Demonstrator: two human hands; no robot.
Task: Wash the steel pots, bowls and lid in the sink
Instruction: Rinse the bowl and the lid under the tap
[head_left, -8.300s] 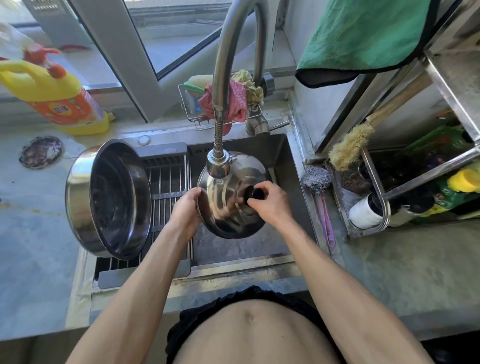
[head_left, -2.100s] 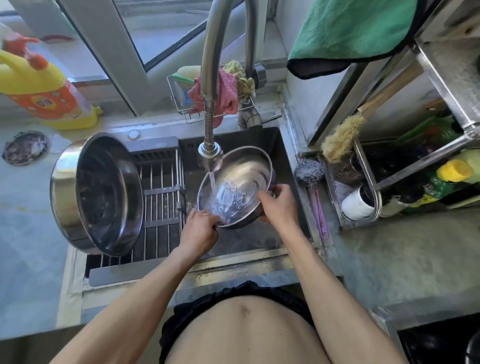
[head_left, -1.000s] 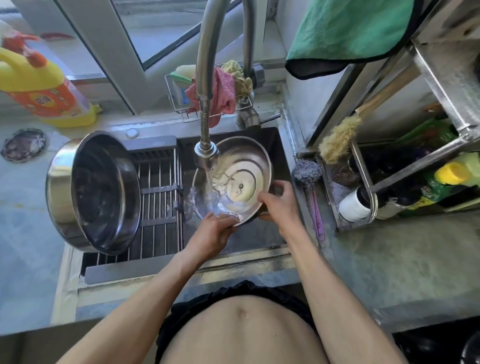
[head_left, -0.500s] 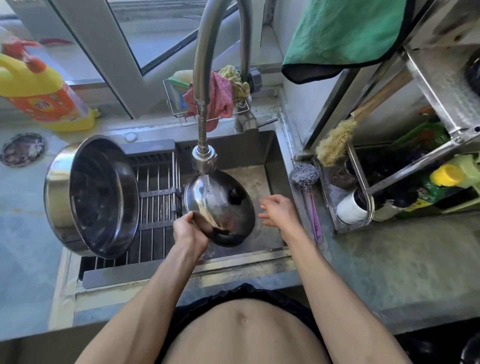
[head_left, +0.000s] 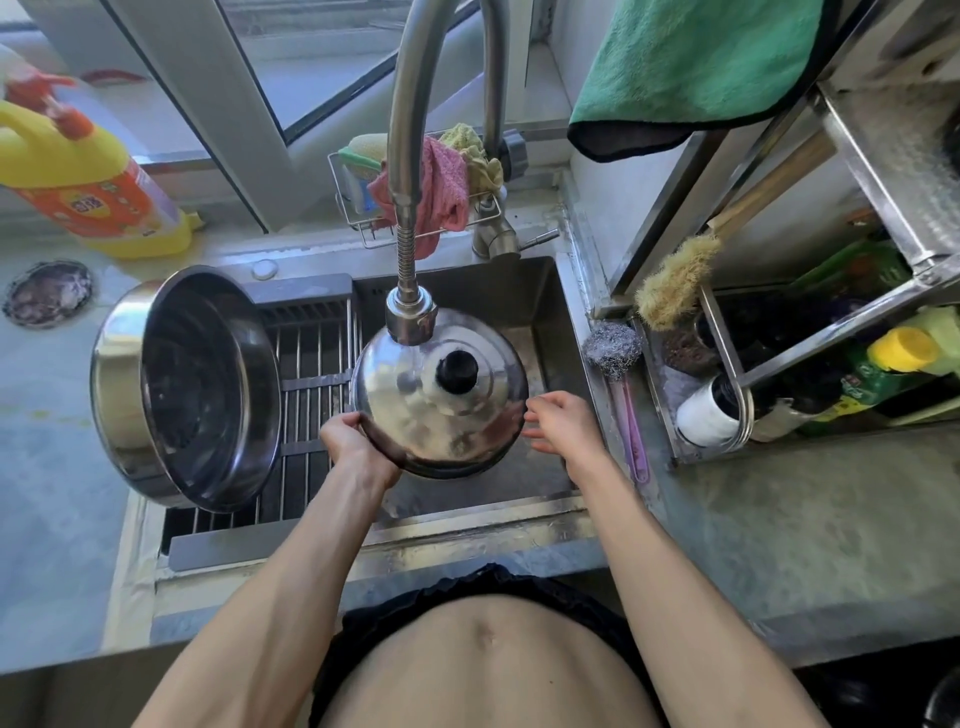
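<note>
A steel lid (head_left: 415, 415) with a black knob (head_left: 457, 370) is held over the sink (head_left: 550, 291), knob side up, right under the faucet head (head_left: 410, 317). My left hand (head_left: 350, 441) grips the lid's near left rim. My right hand (head_left: 558, 422) hovers just off the lid's right edge with fingers relaxed, holding nothing. A large steel pot (head_left: 187, 384) leans on its side on the drying rack (head_left: 317, 374) at the sink's left, its mouth facing right.
A yellow detergent bottle (head_left: 83, 182) stands at the back left. A wire caddy (head_left: 415, 192) with cloths sits behind the faucet. Steel wool (head_left: 613, 347) and a brush (head_left: 675, 280) lie at the sink's right, beside a rack of bottles (head_left: 831, 364). A green towel (head_left: 696, 57) hangs above.
The lid has been turned from underside up to knob side up under the faucet. My right hand let go of its rim and now hovers beside it; my left hand keeps hold.
</note>
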